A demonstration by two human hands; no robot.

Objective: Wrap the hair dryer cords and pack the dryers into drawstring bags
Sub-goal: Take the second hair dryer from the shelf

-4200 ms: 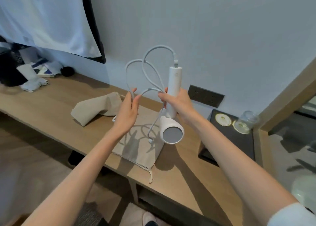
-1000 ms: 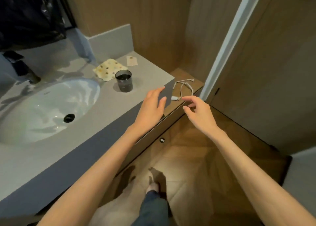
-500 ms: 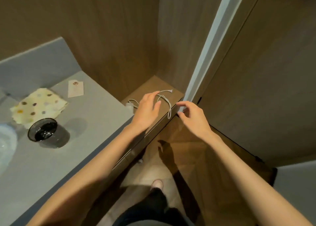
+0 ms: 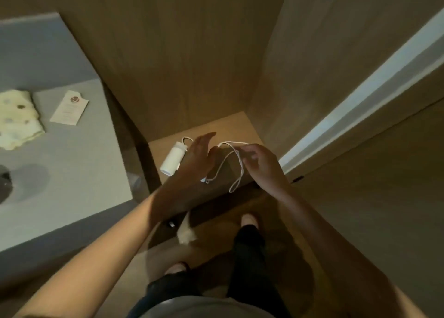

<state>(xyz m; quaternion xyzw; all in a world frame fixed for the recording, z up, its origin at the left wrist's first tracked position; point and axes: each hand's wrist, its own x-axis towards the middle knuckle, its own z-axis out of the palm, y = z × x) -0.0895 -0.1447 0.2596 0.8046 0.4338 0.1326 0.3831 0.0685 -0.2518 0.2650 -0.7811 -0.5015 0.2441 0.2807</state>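
A white cylindrical plastic hair dryer [image 4: 173,158] is laid on the low wooden shelf [image 4: 230,128], partly hidden by the straight-fingered left hand [image 4: 198,156]. Its thin white cord [image 4: 241,172] is pinched by the right hand [image 4: 262,166].

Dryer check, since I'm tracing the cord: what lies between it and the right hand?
In the head view, the left hand and a loop of cord lie between dryer and right hand.

left grip [image 4: 199,155] flat, right grip [image 4: 262,166] apparently pinching

White dryer [image 4: 173,158] and cord [image 4: 222,165] (spotted cream cloth [image 4: 18,120]).
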